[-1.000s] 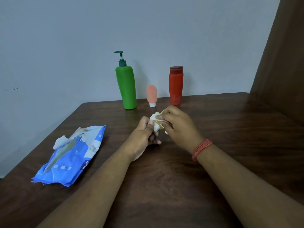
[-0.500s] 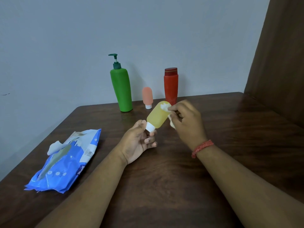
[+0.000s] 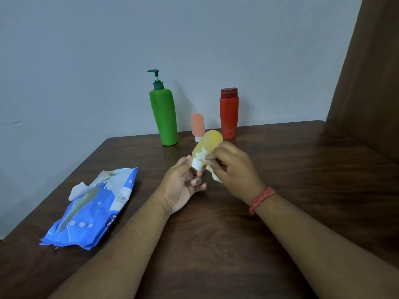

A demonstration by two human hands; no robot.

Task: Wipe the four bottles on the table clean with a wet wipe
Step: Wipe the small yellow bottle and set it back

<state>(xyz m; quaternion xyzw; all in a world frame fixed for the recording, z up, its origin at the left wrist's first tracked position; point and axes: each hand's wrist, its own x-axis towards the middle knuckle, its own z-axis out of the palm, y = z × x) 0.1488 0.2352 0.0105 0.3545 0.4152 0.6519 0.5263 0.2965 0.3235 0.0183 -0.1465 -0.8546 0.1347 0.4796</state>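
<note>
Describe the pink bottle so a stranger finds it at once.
Look along the wooden table's far edge by the wall. Between the green pump bottle and the red bottle stands the pink bottle: the shortest one, round-topped, resting on its white cap.

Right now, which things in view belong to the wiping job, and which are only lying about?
Belong to the job:
yellow bottle, held by the left hand
wet wipe, pinched by the right hand
green pump bottle
small pink bottle
red bottle
blue wet-wipe pack

Lying about:
nothing; only the wooden table remains
</note>
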